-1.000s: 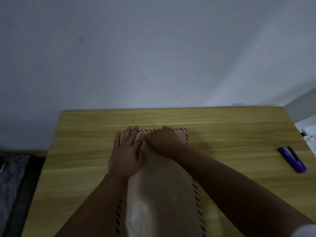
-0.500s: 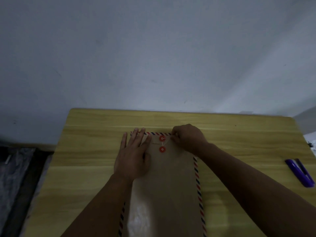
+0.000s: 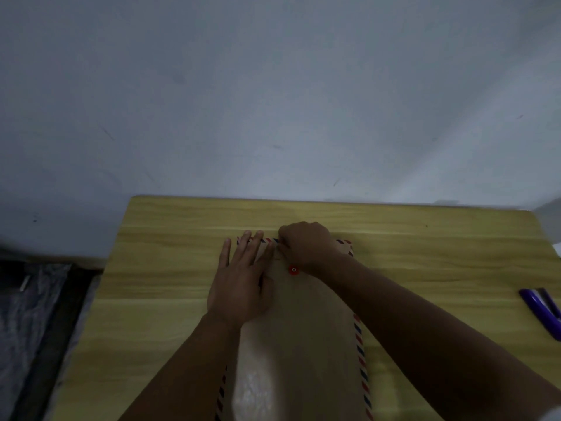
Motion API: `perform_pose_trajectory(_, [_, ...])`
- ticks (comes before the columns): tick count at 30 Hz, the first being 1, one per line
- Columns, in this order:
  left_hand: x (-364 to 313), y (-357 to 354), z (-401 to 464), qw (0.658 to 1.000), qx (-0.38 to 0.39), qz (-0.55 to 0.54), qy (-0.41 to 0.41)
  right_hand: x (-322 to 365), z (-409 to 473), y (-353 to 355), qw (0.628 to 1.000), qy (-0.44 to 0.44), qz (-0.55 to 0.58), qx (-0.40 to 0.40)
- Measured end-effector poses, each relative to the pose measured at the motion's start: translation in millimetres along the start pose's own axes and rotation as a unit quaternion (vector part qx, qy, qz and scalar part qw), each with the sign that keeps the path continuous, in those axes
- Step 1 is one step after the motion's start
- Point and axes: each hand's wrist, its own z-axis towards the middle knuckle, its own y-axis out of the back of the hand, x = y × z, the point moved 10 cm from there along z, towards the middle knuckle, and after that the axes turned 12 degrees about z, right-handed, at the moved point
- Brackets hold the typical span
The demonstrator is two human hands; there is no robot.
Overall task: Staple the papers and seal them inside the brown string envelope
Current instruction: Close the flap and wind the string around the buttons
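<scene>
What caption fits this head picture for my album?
Left hand flat on the envelope, right hand working by the red button.

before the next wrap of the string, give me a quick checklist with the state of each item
1. Envelope flat on the table: ok.
2. Left hand pressing the flap side down, fingers straight: ok.
3. Right hand curled at the top edge, pinching the string: cannot tell, string hidden.
4. Lower red button in sight: ok.
5. Upper button visible: not ok, covered by the right hand.
6. Stapler well away from the envelope: ok.
</scene>
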Motion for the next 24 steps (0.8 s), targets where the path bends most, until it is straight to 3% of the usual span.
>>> perform_pose_trajectory(13, [0.5, -0.9, 0.6, 1.000, -0.007, 0.003, 0.003, -13.6, -66.9, -16.2, 0.992, 0.115, 0.016, -0.054])
perform_pose_trajectory(24, [1.6, -3.1, 0.8, 1.000, -0.006, 0.007, 0.006, -31.2, -108.1, -42.0, 0.982, -0.042, 0.132, -0.126])
